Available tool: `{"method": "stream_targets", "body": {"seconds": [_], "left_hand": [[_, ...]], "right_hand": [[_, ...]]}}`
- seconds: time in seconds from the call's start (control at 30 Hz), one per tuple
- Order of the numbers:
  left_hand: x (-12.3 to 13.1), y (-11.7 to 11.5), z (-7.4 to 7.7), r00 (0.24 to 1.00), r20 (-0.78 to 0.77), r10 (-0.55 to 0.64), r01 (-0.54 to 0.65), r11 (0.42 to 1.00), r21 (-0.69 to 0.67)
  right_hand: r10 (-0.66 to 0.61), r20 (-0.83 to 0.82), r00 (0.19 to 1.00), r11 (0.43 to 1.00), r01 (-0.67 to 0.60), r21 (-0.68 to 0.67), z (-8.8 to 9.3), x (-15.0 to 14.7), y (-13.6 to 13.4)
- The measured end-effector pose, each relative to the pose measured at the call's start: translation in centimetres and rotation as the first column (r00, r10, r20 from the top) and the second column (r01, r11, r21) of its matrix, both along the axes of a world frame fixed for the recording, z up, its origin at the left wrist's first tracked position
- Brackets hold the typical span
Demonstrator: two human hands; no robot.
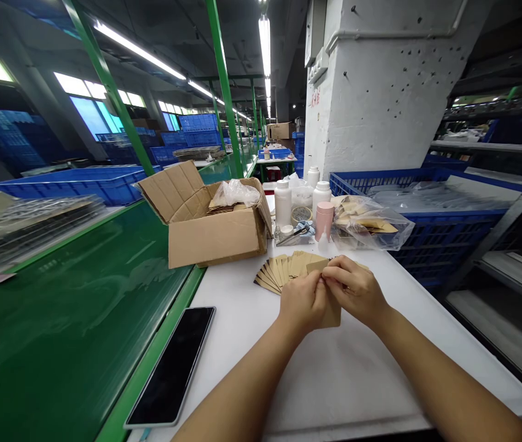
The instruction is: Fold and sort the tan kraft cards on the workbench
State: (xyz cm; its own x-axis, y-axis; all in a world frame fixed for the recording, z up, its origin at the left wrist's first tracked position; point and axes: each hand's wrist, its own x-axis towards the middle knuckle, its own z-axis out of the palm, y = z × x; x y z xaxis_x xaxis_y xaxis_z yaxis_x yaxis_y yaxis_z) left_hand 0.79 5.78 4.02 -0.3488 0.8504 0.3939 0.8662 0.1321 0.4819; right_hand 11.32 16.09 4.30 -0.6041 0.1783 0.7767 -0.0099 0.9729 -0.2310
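- On the white table (235, 344), just in front and to the right of the cardboard box (214, 239): brown paper piece (333, 312), in the person's hands.
- Left hand (301, 299): fingers narrow, holding the brown paper piece.
- Right hand (356, 287): fingertips pinched on its upper part, meeting the left's; exact grip hidden.
- Fan of brown papers (281, 270): near the box's front right, lying just beyond the hands.
- Right of box: white bottle (283, 205), tape roll (301, 215), pink bottle (324, 221), then a clear bag (392, 236) with brown papers inside.
- Nearer me than box: phone (173, 368), dark screen up.
- Left of box: green belt (58, 331).
- Well right of box: blue crate (445, 245).
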Motion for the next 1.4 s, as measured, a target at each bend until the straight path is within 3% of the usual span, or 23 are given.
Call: {"method": "stream_targets", "body": {"seconds": [0.2, 0.43, 1.1, 1.4], "left_hand": [[-0.07, -0.01, -0.08, 1.0, 0.017, -0.009, 0.009, 1.0, 0.006], [-0.09, 0.01, -0.29, 1.0, 0.014, -0.018, 0.018, 1.0, 0.017], [0.02, 0.04, -0.3, 1.0, 0.024, -0.001, 0.001, 1.0, 0.008], [0.02, 0.22, -0.1, 0.986, 0.16, -0.039, 0.029, 0.997, 0.066]], "right_hand": [[0.016, 0.001, 1.0, 1.0, -0.016, -0.022, 0.02, 0.0, 0.05], [0.004, -0.051, 0.999, 0.987, -0.012, -0.162, -0.11, -0.1, 0.03], [0.004, -0.017, 1.0, 0.999, -0.005, -0.039, -0.15, -0.02, 0.07], [-0.004, 0.009, 1.0, 0.999, 0.004, -0.045, -0.13, -0.04, 0.17]]}}
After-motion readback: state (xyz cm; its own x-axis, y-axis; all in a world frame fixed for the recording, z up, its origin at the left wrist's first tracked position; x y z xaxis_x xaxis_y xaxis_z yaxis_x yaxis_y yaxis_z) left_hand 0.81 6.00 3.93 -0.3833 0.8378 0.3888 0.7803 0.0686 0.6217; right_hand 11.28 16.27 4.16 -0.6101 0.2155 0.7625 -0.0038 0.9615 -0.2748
